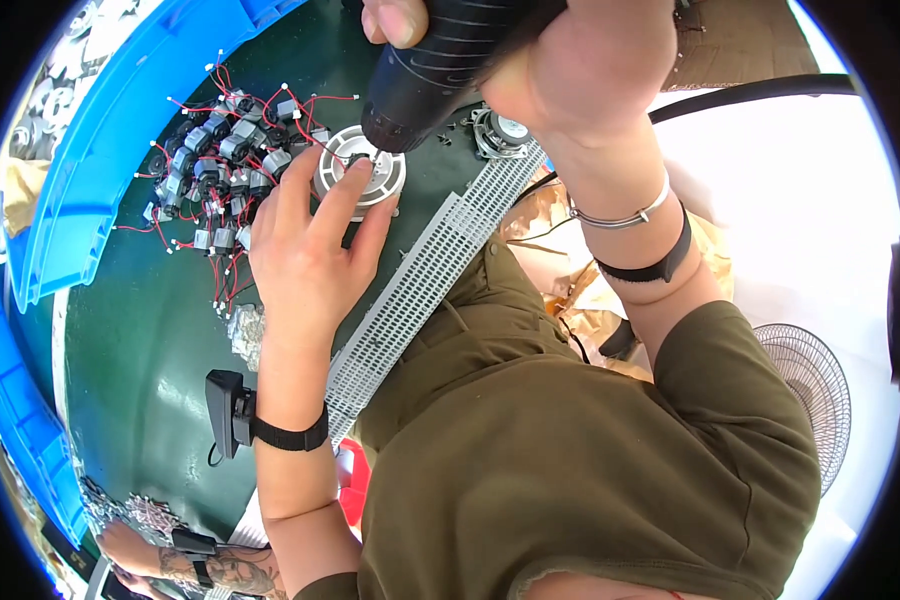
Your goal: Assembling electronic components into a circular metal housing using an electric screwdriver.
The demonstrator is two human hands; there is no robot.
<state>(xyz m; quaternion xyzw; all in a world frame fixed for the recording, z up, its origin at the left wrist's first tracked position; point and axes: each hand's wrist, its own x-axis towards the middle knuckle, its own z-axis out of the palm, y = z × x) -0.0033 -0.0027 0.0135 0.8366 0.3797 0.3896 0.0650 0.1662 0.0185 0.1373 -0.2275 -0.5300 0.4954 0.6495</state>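
My left hand (310,245) rests flat on the green table, its fingertips pressing the rim of a round white ribbed part (362,175). My right hand (560,60) grips a black electric screwdriver (440,65) whose tip points down onto the centre of that white part. A pile of small grey motors with red wires (215,165) lies just left of the white part, beyond my left fingers.
A blue plastic crate (100,140) stands at the left of the table and another blue crate (15,400) lower left. A slotted grey cable duct (420,280) runs along the table edge. A second round part (500,130) lies nearby. Another person's hand (135,550) shows lower left. A fan (805,385) stands at right.
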